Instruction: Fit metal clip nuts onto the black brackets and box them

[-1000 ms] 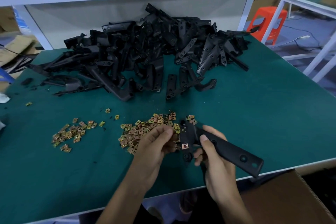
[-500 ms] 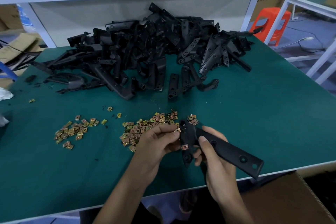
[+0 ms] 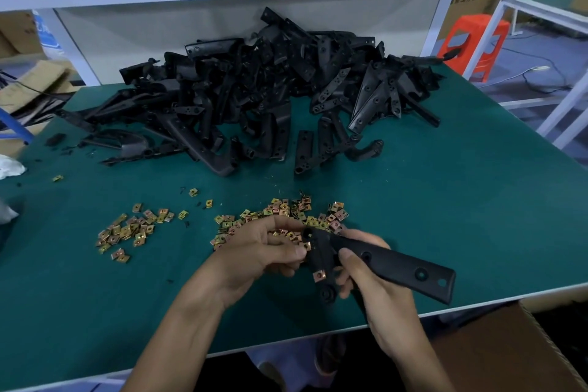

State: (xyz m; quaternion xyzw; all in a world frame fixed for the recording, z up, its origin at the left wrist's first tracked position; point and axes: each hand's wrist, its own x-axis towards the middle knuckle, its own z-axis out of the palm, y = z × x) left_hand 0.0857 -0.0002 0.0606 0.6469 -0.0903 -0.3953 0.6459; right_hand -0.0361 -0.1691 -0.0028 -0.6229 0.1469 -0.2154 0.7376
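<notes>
Your left grip point(image 3: 261, 251) has carried a clip nut point(image 3: 306, 245) from the loose nuts point(image 3: 280, 210) beyond it and pinches it against the bracket point(image 3: 397, 267). Your right grip point(image 3: 375, 293) clasps that bracket. One fitted nut point(image 3: 319, 275) sits between the grips, so a second fitting is judged under way. The carton point(image 3: 471, 0) far beyond reads "工作台".

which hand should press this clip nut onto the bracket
Left. The left hand pinches a clip nut at the head of the bracket, right by the loose pile; the right hand is occupied gripping the bracket.
</notes>
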